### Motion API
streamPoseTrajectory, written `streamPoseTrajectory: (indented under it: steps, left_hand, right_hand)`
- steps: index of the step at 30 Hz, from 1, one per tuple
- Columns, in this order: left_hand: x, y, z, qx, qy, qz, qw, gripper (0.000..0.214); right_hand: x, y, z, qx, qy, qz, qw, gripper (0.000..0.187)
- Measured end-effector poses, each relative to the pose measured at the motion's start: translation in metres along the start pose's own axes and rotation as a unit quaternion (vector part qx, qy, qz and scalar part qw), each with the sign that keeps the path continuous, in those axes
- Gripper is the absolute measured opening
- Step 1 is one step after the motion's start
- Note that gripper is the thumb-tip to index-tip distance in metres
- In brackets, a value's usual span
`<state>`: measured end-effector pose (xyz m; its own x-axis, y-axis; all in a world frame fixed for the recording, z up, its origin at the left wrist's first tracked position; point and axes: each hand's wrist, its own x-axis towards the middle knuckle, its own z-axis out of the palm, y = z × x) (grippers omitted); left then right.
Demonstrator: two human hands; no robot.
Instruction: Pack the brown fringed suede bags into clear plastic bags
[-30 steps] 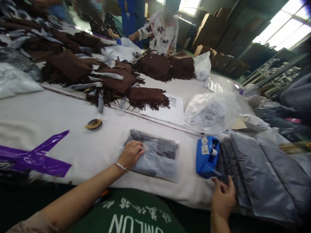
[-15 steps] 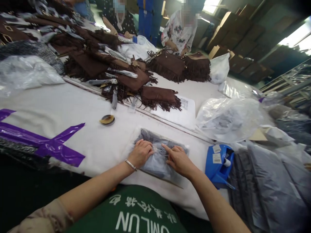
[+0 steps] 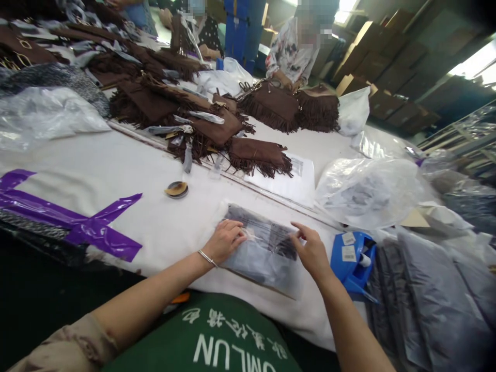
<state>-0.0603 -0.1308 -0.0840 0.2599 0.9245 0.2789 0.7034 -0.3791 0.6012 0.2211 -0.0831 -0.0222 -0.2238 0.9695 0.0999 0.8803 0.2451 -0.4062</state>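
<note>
A flat grey packet in clear plastic point(image 3: 259, 266) lies in front of me on the white-covered table, with a dark strip along its far side. Across its left part rests my left hand point(image 3: 228, 240), palm down, fingers laid out on the plastic. My right hand point(image 3: 310, 247) is over the packet's right edge, its index finger and thumb apart; I see nothing held between them. To the right of that hand stands a blue tape dispenser point(image 3: 351, 261) with white labels.
Brown fringed bags point(image 3: 217, 124) are heaped across the far side. A small dark dish point(image 3: 177, 189) sits left of the packet. Clear plastic bags point(image 3: 364, 194) and folded grey sheets point(image 3: 437, 294) lie right. Purple tape point(image 3: 104, 235) crosses the left edge. Two people point(image 3: 292, 54) handle bags opposite.
My right hand has moved from the packet's middle to its right edge, uncovering more of the dark strip. My left hand stays on the packet. One person opposite has lifted a brown bag.
</note>
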Motion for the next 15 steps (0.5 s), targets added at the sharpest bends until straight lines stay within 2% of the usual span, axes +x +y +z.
streamPoseTrajectory:
  steps: [2, 3, 6, 8, 10, 12, 15]
  left_hand:
    - [-0.006, -0.01, -0.016, 0.017, 0.013, -0.011, 1.0, 0.015]
    - [-0.01, -0.015, -0.023, 0.028, 0.017, -0.018, 0.999, 0.016]
    - [-0.017, -0.028, -0.035, 0.028, 0.017, -0.049, 0.998, 0.013]
    - [-0.019, -0.031, -0.034, 0.01, 0.023, -0.079, 0.997, 0.014]
    - [-0.02, -0.032, -0.029, -0.002, 0.041, -0.103, 0.994, 0.015]
    - [-0.02, -0.03, -0.023, -0.006, 0.061, -0.114, 0.992, 0.015]
    - [-0.023, -0.028, -0.017, -0.006, 0.08, -0.118, 0.99, 0.015]
  right_hand:
    - [-0.001, -0.009, -0.004, 0.079, -0.004, -0.034, 0.996, 0.021]
    - [0.0, -0.017, -0.004, 0.107, -0.029, -0.045, 0.993, 0.022]
    - [0.01, -0.051, 0.003, 0.138, -0.179, -0.064, 0.972, 0.03]
    - [0.023, -0.075, 0.014, 0.104, -0.282, -0.092, 0.949, 0.039]
    - [0.037, -0.096, 0.028, 0.061, -0.339, -0.128, 0.93, 0.05]
    - [0.05, -0.115, 0.041, 0.026, -0.362, -0.16, 0.918, 0.053]
    - [0.06, -0.136, 0.06, -0.06, -0.381, -0.196, 0.901, 0.037]
